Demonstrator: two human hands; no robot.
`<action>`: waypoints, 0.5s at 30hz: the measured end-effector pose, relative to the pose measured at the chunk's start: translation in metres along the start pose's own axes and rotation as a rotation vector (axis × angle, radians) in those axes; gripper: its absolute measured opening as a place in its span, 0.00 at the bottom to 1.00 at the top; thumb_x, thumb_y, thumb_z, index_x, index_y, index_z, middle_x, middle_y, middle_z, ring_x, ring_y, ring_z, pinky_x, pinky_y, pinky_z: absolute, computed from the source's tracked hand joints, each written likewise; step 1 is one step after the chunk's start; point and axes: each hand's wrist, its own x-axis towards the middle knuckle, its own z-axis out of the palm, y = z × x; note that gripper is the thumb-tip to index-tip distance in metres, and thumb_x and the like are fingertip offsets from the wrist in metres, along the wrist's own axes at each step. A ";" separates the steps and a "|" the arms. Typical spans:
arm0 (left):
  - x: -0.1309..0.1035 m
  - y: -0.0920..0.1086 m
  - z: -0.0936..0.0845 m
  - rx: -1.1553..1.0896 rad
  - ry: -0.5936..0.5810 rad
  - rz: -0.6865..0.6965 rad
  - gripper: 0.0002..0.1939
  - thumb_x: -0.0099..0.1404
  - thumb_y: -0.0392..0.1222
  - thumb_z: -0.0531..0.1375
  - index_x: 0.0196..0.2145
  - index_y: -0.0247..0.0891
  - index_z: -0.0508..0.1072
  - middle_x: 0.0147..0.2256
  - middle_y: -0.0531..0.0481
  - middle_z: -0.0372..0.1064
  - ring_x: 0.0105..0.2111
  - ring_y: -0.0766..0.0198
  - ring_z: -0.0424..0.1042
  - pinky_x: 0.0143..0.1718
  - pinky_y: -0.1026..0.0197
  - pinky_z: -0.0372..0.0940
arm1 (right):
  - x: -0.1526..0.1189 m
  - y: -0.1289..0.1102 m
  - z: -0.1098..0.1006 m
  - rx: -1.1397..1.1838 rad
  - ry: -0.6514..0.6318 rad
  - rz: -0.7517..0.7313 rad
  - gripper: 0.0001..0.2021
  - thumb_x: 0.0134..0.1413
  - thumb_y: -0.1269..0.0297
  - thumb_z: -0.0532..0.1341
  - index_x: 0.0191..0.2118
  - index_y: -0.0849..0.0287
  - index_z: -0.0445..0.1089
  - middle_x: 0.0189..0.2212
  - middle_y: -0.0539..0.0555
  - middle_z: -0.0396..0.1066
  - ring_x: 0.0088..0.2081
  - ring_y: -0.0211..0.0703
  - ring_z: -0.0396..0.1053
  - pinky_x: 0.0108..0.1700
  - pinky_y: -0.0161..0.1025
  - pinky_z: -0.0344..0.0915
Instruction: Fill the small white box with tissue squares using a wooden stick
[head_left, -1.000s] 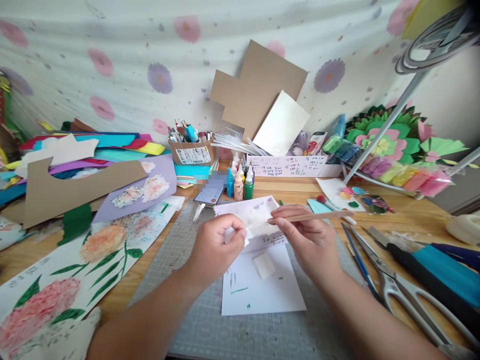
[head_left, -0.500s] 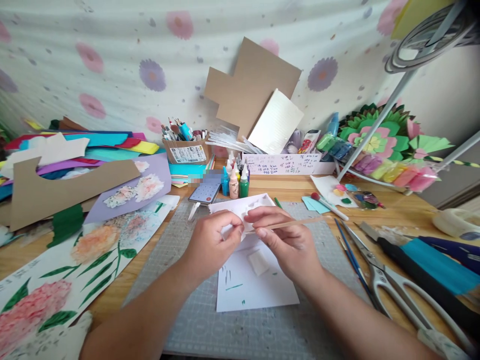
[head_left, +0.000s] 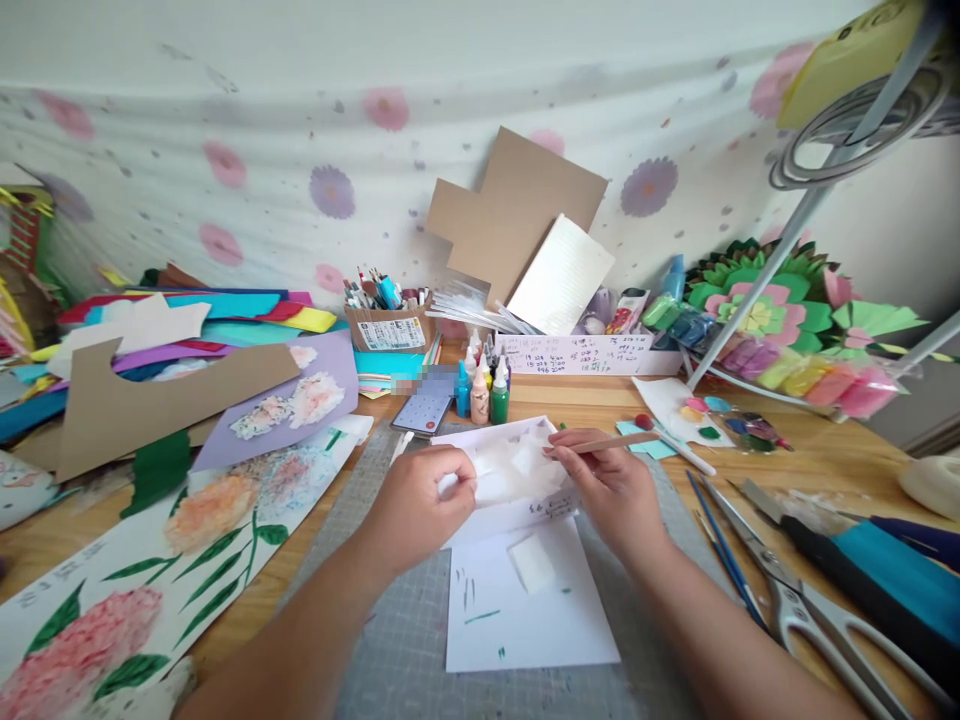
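My right hand pinches a thin, flat wooden stick that points out to the right past the fingers. It is over the right side of a shallow white box, with soft white pieces inside. At the box's left end, my left hand has thumb and fingers pressed together; what lies between them, if anything, is hidden. In front of the box, a white sheet with green marks carries a white square pad.
A grey cutting mat lies beneath. To the right are scissors and blue brushes. Paint bottles and a phone stand or lie behind the box. At left is a flower painting.
My hands, close together over the box before, are now apart, the right one further right with the stick. The box's inside shows more. The whole view has shifted slightly.
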 end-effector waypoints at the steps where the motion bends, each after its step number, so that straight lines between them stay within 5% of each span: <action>1: 0.001 -0.001 -0.002 0.014 -0.020 -0.018 0.08 0.55 0.31 0.54 0.20 0.37 0.67 0.22 0.56 0.68 0.25 0.67 0.66 0.29 0.65 0.57 | 0.001 0.003 0.000 -0.010 -0.005 0.006 0.08 0.58 0.63 0.60 0.30 0.56 0.75 0.34 0.57 0.79 0.39 0.47 0.78 0.39 0.42 0.73; 10: 0.005 -0.009 -0.003 0.134 -0.015 -0.027 0.09 0.61 0.40 0.57 0.24 0.38 0.72 0.29 0.50 0.75 0.32 0.59 0.71 0.35 0.60 0.60 | 0.000 0.008 -0.001 -0.086 -0.064 -0.075 0.05 0.56 0.64 0.61 0.30 0.54 0.74 0.38 0.57 0.80 0.44 0.52 0.77 0.46 0.50 0.72; 15: 0.002 -0.010 -0.005 -0.014 0.187 0.064 0.09 0.64 0.39 0.56 0.27 0.39 0.74 0.28 0.51 0.74 0.32 0.62 0.72 0.35 0.61 0.62 | 0.001 0.003 -0.003 -0.059 0.033 -0.122 0.05 0.56 0.65 0.62 0.30 0.54 0.74 0.38 0.57 0.79 0.44 0.52 0.76 0.44 0.51 0.72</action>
